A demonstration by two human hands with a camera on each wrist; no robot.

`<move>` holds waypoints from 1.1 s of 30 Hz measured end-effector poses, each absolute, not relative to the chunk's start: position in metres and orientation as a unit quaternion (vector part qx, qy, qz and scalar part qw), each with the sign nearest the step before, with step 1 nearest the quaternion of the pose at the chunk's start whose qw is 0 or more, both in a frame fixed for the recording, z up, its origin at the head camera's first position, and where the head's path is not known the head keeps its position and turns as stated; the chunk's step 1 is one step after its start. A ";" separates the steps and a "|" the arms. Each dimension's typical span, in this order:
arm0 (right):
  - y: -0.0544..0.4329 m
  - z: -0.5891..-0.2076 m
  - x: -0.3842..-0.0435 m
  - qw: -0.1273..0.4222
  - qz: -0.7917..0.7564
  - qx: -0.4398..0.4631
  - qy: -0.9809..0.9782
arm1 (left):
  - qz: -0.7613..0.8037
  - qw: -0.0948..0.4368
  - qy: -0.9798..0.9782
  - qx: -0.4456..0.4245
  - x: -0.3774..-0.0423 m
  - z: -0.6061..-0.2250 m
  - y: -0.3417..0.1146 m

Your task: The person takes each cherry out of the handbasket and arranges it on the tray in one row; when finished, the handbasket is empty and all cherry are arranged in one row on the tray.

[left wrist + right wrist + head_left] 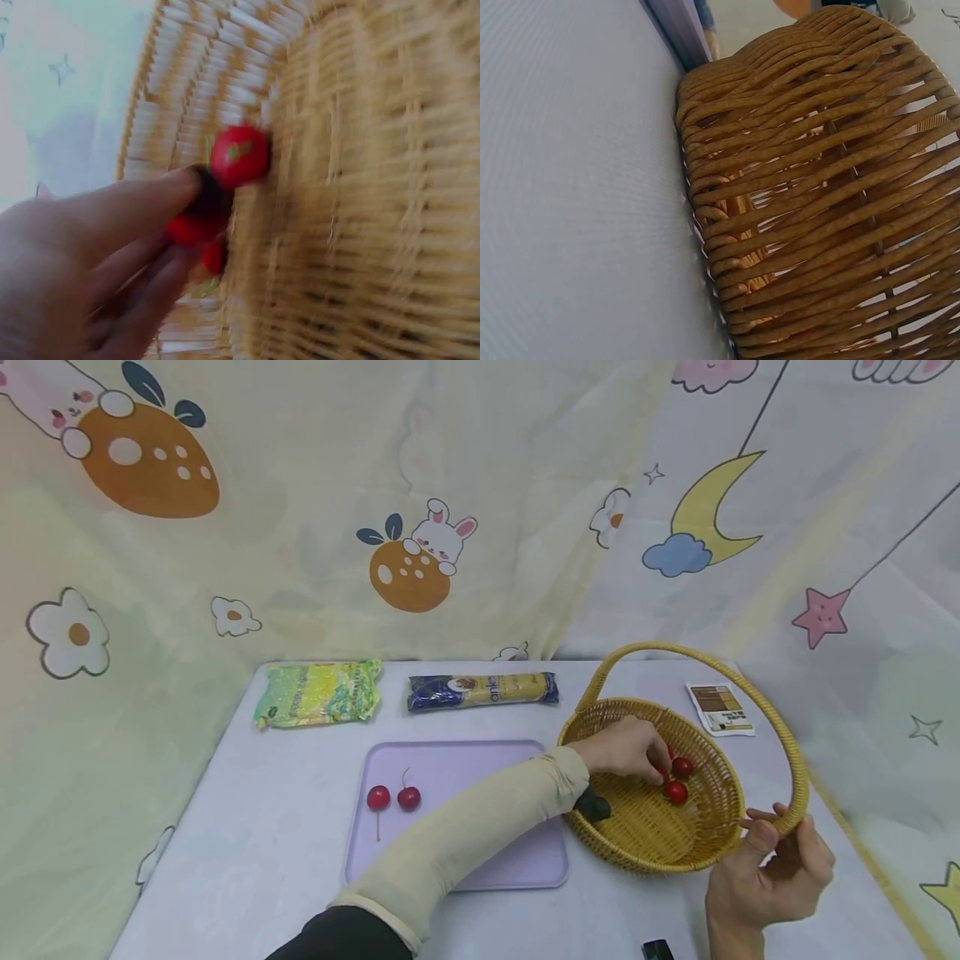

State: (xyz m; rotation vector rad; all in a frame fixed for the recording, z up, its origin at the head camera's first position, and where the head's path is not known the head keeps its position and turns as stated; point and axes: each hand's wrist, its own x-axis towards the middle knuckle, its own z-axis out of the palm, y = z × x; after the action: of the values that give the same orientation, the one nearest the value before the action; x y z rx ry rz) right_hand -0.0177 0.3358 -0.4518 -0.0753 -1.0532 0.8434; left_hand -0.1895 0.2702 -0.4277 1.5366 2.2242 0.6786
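The left hand (pixel 626 750) is inside the wicker basket (pixel 651 839), and its fingers are curled around the small red cherries (pixel 678 779) that lie on the basket floor. In the left wrist view the fingertips (pixel 180 187) pinch one dark red cherry (pixel 196 221), while another one (pixel 238 156) sits free just beside them, against the woven wall. The right hand (pixel 772 868) holds the basket handle (pixel 791 802) with curled fingers and keeps the basket tilted toward the person.

Two more cherries (pixel 393 797) lie on the purple tray (pixel 465 760), well apart from the basket.

The risk I see is with the grip — the cherries are round and smooth, so a light pinch can let one slip and roll down the tilted floor. If the right hand tips the handle more, the loose cherries may roll together or even over the low rim onto the table (pixel 285 827). A too strong pinch can also bruise the fruit or pull off a stem.
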 end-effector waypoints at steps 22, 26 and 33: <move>0.330 -0.447 -0.016 0.772 0.401 -0.063 -0.489 | 0.383 0.111 0.763 0.509 -0.190 -0.367 0.084; 0.333 -0.449 -0.015 0.772 0.396 -0.059 -0.493 | 0.372 0.095 0.793 0.473 -0.190 -0.376 0.046; 0.326 -0.448 -0.016 0.763 0.406 -0.063 -0.499 | 0.358 0.096 0.823 0.431 -0.186 -0.404 -0.008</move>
State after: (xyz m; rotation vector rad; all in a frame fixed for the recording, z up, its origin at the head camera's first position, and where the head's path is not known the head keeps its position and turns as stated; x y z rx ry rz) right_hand -0.0156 0.3263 -0.4476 -0.1375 -1.0856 0.8830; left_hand -0.1864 -0.0082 -0.4036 1.2760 2.4370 1.0613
